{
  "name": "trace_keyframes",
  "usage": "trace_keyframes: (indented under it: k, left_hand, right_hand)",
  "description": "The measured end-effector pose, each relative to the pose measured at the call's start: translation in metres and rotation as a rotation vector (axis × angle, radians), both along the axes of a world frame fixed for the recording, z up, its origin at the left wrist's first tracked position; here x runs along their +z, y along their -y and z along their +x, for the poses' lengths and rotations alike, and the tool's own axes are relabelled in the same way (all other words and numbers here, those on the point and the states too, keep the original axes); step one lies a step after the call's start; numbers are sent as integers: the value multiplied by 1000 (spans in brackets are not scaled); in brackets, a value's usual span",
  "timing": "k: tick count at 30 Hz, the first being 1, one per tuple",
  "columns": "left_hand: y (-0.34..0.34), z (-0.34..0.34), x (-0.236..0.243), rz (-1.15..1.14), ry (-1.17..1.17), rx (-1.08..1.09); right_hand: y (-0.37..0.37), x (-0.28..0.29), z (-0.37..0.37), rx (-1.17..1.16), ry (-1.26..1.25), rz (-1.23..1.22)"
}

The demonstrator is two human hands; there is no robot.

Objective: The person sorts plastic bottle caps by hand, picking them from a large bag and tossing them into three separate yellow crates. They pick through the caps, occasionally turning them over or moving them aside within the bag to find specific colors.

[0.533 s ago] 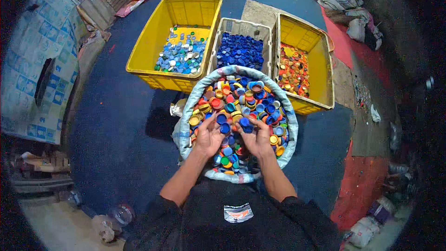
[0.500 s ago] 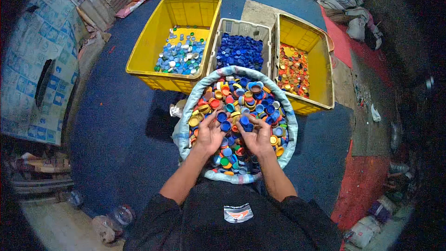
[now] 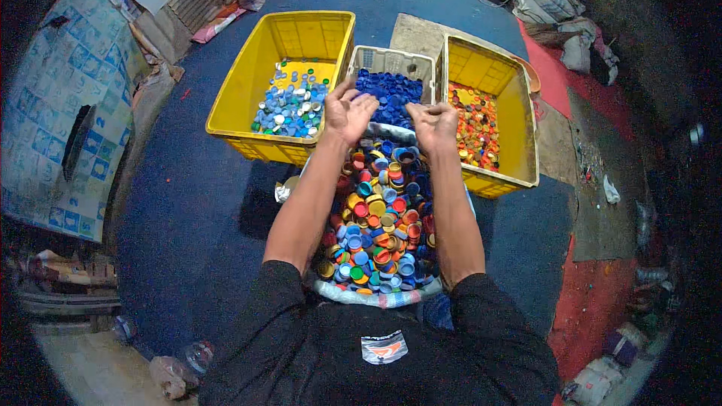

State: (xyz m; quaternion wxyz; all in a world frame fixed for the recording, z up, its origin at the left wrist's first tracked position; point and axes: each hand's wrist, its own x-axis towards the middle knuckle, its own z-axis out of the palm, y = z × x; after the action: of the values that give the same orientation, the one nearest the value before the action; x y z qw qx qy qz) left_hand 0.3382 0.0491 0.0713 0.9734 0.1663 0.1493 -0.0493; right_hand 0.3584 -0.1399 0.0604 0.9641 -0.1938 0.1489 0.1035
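Bottle caps of mixed colours [image 3: 377, 209] fill the sack [image 3: 388, 301], below and between both hands. Left to right: beyond the left hand's outer side stands a yellow tub [image 3: 259, 149] with light-blue, white and green caps [image 3: 287, 107]. My left hand [image 3: 347, 117] is palm up, fingers spread; I make out no cap in it for certain. Ahead of and between the hands, the pale crate [image 3: 395, 51] contains dark-blue caps [image 3: 391, 89]. My right hand [image 3: 436, 124] has its fingers curled toward the thumb; I cannot tell whether they pinch a cap. Past its outer side, a second yellow tub [image 3: 515, 128] holds orange and red caps [image 3: 475, 124]. For a clean release here, I judge both hands best held low, past the crate's near rim and tipped forward, lest caps drop into the sack or a neighbouring tub.
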Motion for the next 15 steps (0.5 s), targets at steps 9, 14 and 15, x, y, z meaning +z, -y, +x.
trace_keyframes:
  k: [9,14,15]
  left_hand:
    - [-38,-71,-37,662,100,96]
    - [-36,-139,-61,1766,150,194]
    - [-38,-152,-69,1928,204,254]
  right_hand:
    - [31,-38,-71,-111,47,-14]
    - [25,-42,-135,-49,120,-218]
    - [20,-41,-148,-56,98,-320]
